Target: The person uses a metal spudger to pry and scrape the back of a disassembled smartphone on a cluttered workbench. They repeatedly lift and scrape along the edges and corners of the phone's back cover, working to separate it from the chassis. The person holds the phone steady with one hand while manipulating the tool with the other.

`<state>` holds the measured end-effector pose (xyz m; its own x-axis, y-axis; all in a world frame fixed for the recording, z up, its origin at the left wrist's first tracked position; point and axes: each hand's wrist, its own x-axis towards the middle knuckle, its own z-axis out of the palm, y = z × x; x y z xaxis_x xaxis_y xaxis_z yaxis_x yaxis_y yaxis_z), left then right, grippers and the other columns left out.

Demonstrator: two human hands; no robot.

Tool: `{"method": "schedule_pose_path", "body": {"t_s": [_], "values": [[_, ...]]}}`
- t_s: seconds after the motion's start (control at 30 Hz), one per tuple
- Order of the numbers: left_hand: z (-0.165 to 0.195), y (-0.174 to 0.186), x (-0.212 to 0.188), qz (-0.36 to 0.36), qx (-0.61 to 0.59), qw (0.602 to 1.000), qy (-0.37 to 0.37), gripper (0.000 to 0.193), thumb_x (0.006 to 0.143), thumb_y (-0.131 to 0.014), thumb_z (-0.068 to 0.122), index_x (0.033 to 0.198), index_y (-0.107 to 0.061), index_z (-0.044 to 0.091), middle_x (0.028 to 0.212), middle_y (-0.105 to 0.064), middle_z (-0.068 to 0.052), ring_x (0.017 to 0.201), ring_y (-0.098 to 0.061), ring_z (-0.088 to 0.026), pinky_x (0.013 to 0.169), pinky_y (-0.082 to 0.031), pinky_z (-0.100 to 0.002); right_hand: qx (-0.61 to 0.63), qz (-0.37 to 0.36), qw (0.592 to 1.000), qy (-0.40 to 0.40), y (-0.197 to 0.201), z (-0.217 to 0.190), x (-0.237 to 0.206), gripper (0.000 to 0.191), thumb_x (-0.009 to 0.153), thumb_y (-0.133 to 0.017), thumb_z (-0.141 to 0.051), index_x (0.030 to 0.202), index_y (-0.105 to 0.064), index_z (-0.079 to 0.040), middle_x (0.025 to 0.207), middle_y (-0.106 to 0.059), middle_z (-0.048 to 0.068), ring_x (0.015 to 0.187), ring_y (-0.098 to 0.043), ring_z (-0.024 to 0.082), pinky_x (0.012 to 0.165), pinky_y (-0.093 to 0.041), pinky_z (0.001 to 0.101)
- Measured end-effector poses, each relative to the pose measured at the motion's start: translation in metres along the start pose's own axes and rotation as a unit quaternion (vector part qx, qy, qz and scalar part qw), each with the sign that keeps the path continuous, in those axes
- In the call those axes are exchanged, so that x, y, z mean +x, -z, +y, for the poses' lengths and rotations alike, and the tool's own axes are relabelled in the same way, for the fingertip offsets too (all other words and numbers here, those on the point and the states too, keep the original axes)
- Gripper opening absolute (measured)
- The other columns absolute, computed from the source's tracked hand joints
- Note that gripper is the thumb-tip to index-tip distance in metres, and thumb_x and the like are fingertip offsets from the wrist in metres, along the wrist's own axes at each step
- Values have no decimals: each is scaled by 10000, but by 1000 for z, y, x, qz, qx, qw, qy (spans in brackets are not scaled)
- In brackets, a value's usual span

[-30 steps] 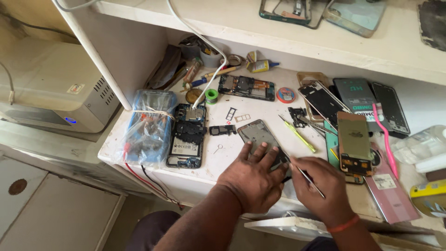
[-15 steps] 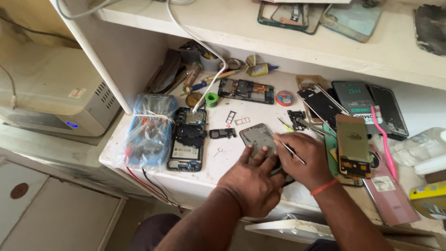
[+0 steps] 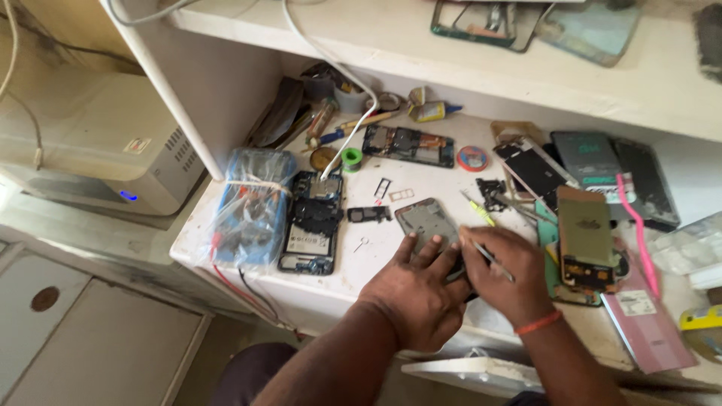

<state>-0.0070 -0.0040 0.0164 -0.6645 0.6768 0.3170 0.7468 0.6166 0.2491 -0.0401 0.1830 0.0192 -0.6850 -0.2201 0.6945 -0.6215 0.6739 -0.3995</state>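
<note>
A grey phone back panel (image 3: pixel 423 219) lies tilted on the white workbench (image 3: pixel 226 229). My left hand (image 3: pixel 421 289) presses flat on its near end, fingers spread. My right hand (image 3: pixel 505 274) is closed around a thin metal tool (image 3: pixel 481 252) whose tip meets the panel's right edge. An opened black phone (image 3: pixel 310 222) lies to the left, a cable plugged into its top.
A blue plastic-wrapped bundle (image 3: pixel 252 207) sits at the bench's left edge. Another opened phone (image 3: pixel 408 145), a green tape roll (image 3: pixel 351 159), small parts, several phones and screens (image 3: pixel 583 240) and a pink strip (image 3: pixel 639 233) crowd the back and right. A shelf (image 3: pixel 481 64) overhangs. A grey box (image 3: pixel 98 162) stands at left.
My right hand has moved left from the bench's right part onto the panel's edge, beside my left hand. My left hand stays pressed on the panel.
</note>
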Motion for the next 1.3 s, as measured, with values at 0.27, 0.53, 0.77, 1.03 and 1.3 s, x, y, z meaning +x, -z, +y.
{"method": "schedule_pose_path", "body": {"t_s": [0.27,0.53,0.77,1.03,1.3], "values": [[-1,-2,1,14,21,1000,0,477,866,-581,355,1292,-666,159,1446,-522,-285,1373,-456,-522,1140,-277,-695,41,-8,999,-18,-13,9,27,123,864,-775,-43,986,-764,-29,936,-769,143,837,-765,241,738,-586,319],[-1,-8,3,-3,24,1000,10,529,908,-528,399,1347,-628,122,1502,-459,-302,1413,-405,-509,1164,-229,-665,-4,3,998,-68,52,-31,-51,147,814,-773,-15,954,-729,-16,908,-761,139,804,-773,216,719,-591,306],[-1,-7,4,-32,31,999,14,536,913,-516,402,1363,-612,128,1521,-439,-300,1422,-384,-505,1164,-216,-670,-16,30,999,-15,41,-27,-52,167,839,-765,11,1001,-731,0,961,-758,153,871,-767,244,795,-598,320],[-3,-4,5,-37,28,999,15,556,899,-529,408,1381,-589,138,1525,-442,-294,1431,-384,-499,1169,-215,-663,7,19,1000,-4,26,-24,-26,188,830,-765,16,1015,-736,1,958,-759,145,862,-762,249,767,-591,321],[0,-6,3,-3,32,999,14,523,898,-550,400,1342,-624,133,1509,-457,-298,1414,-402,-514,1173,-217,-673,6,14,999,-34,32,-17,-33,159,848,-748,-2,1006,-751,-11,978,-766,149,888,-767,245,768,-596,317]]}}
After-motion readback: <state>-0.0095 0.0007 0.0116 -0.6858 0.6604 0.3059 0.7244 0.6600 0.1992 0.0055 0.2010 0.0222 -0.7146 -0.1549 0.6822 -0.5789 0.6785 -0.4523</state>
